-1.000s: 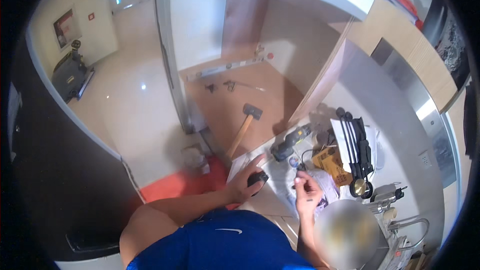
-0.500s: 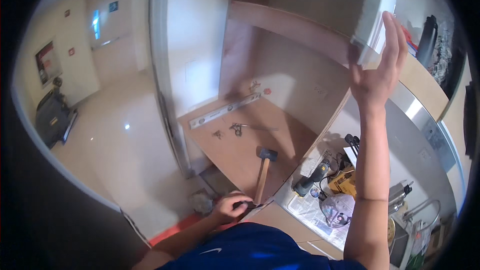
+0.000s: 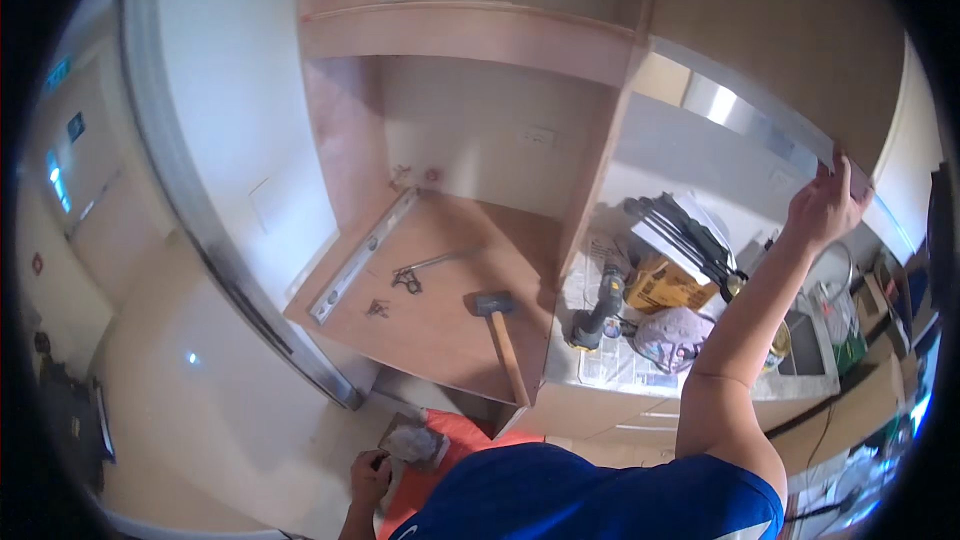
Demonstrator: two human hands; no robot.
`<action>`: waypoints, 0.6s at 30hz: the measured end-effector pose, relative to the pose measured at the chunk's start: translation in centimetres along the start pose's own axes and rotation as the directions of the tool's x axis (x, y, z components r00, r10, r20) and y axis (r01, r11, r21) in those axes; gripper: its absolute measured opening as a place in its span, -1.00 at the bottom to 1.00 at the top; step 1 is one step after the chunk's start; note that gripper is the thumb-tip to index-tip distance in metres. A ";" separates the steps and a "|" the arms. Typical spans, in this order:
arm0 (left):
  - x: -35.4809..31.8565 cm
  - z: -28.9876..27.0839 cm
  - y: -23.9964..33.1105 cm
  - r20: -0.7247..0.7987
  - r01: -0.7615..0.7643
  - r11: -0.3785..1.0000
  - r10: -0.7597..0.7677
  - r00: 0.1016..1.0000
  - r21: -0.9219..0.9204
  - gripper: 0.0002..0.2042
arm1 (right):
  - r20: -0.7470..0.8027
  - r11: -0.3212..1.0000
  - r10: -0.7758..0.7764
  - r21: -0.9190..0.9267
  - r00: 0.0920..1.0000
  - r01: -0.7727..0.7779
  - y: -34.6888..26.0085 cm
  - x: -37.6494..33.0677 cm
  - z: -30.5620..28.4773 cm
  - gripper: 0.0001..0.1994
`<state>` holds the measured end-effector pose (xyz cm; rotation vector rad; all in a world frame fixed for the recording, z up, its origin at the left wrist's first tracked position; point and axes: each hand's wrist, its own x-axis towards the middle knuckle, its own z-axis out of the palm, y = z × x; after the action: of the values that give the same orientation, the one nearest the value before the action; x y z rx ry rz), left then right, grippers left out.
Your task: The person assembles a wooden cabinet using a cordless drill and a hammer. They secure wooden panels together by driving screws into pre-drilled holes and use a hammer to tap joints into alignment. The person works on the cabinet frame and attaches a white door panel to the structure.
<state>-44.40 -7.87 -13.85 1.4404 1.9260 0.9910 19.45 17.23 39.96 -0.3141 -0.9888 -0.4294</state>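
Panel (image 3: 780, 40), wood-toned, noted at upper right, above the counter. Its lower edge is met by the raised fingers of the right hand (image 3: 825, 202); whether the edge is gripped or only touched cannot be told.

Change noted: 0.5 s ago the right hand was set against the upright edge of a pale panel; now a lower edge is reached farther right. Whether 1 panel or 2 are involved cannot be told. The view has been turned rightward. Work is judged to have been shifted overhead, the tools below being left unattended.

The left hand (image 3: 370, 485) is held low, well apart from the panel, fingers curled around a small dark object (image 3: 377, 459); it has been moved away from the mallet's handle end. Beside it, a clear plastic bag (image 3: 412, 443) and a red-orange sheet (image 3: 455, 430).

On the brown board (image 3: 450, 340) of the open cabinet: a mallet (image 3: 505, 345), a spirit level (image 3: 362, 258) along the left side, a metal tool with a thin rod (image 3: 407, 280).

Farther right, on newspaper (image 3: 620, 370): a cordless tool (image 3: 600, 310), upright, and a pale cap (image 3: 672, 340). A yellow box (image 3: 665, 283) is seen behind, under dark rods (image 3: 690, 235).
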 end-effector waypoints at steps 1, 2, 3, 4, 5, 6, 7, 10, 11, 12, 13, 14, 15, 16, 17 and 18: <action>1.2 0.5 0.1 0.032 -0.050 0.999 0.049 0.998 0.004 -0.73 | 0.021 0.996 0.062 0.067 0.998 -0.063 1.3 0.8 -1.2 -0.70; 2.5 1.8 -0.3 0.056 -0.092 0.996 0.092 0.994 0.005 -0.73 | 0.039 0.981 0.131 0.137 0.991 -0.135 2.9 1.3 -2.2 -0.71; 3.2 2.4 -0.3 0.082 -0.134 0.991 0.133 0.988 0.008 -0.73 | -0.047 0.930 0.245 0.292 0.968 -0.221 3.4 1.9 -1.6 -0.61; 3.7 2.5 1.4 0.142 -0.080 0.996 0.085 0.986 -0.037 -0.73 | -0.087 0.935 0.205 0.313 0.975 -0.168 4.3 1.4 -1.2 -0.46; 4.5 3.1 4.1 0.203 -0.026 0.996 0.043 0.978 -0.087 -0.72 | -0.044 0.919 0.286 0.296 0.957 -0.261 6.7 3.3 -3.2 -0.32; 5.1 3.3 5.9 0.267 0.034 0.992 0.001 0.964 -0.124 -0.72 | -0.086 0.946 0.295 0.165 0.952 -0.278 8.0 4.2 -3.8 -0.28; 5.3 2.6 5.9 0.275 -0.038 0.998 0.052 0.960 -0.058 -0.72 | -0.135 0.917 0.392 0.141 0.910 -0.374 7.7 2.9 -2.5 -0.46; 7.4 7.1 7.0 0.384 -0.236 0.970 0.241 0.891 -0.061 -0.72 | 0.416 0.743 0.348 0.425 0.840 -0.518 14.4 10.6 -10.2 -0.63; 6.7 6.1 6.6 0.377 -0.235 0.972 0.227 0.898 -0.024 -0.72 | 0.262 0.777 0.450 0.358 0.854 -0.519 15.0 8.1 -9.0 -0.52; 6.2 5.1 6.2 0.368 -0.237 0.971 0.215 0.904 0.015 -0.72 | 0.094 0.798 0.528 0.285 0.844 -0.531 14.2 5.3 -5.3 -0.39; 6.0 4.9 5.8 0.366 -0.248 0.968 0.219 0.904 0.033 -0.72 | -0.073 0.816 0.565 0.196 0.822 -0.544 13.3 4.3 -3.5 -0.24; 5.8 5.7 5.4 0.391 -0.191 0.981 0.174 0.904 0.006 -0.72 | -0.077 0.823 0.563 0.151 0.823 -0.548 13.4 4.9 -4.1 -0.22; 5.5 6.5 4.9 0.410 -0.129 0.991 0.126 0.903 -0.020 -0.72 | -0.076 0.825 0.563 0.112 0.823 -0.554 13.9 5.3 -4.2 -0.19; 5.2 7.1 4.3 0.428 -0.064 0.997 0.077 0.900 -0.043 -0.72 | -0.075 0.825 0.565 0.075 0.821 -0.561 14.4 5.6 -4.3 -0.16; 4.6 7.5 4.9 0.437 -0.078 0.996 0.086 0.895 -0.037 -0.72 | -0.134 0.826 0.557 -0.016 0.820 -0.563 14.5 5.7 -4.5 -0.20; 4.1 7.6 6.3 0.441 -0.093 0.995 0.098 0.892 -0.033 -0.72 | -0.190 0.820 0.540 -0.101 0.820 -0.564 14.5 5.8 -4.3 -0.23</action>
<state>-36.18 -1.10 -13.20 1.6042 1.5265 0.6386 32.35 26.80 41.84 -0.6792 -0.6693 0.0100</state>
